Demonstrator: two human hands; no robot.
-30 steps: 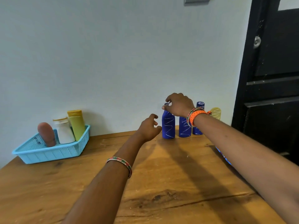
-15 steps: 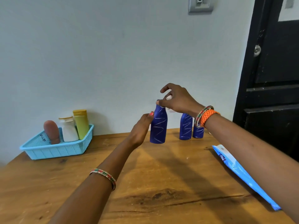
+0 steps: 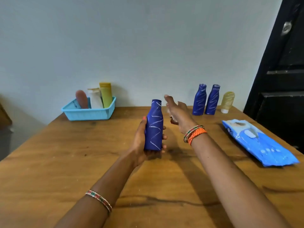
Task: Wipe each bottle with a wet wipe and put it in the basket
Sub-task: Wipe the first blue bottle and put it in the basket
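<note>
My left hand is wrapped around a dark blue bottle with white zigzag lines, holding it upright above the middle of the wooden table. Just right of the bottle's neck is my right hand, blurred, fingers stretched forward, with a small white wet wipe showing under the palm. The light blue basket stands at the back left and holds a brown, a white and a yellow-green bottle. Two more blue bottles and a pale yellow bottle stand at the back right.
A blue pack of wet wipes lies flat near the table's right edge. A black door is at the far right, and a plain wall runs behind the table.
The blue bottle went from my right hand into my left and came toward me, away from the row. My right hand let go of its neck. The view tilted down.
</note>
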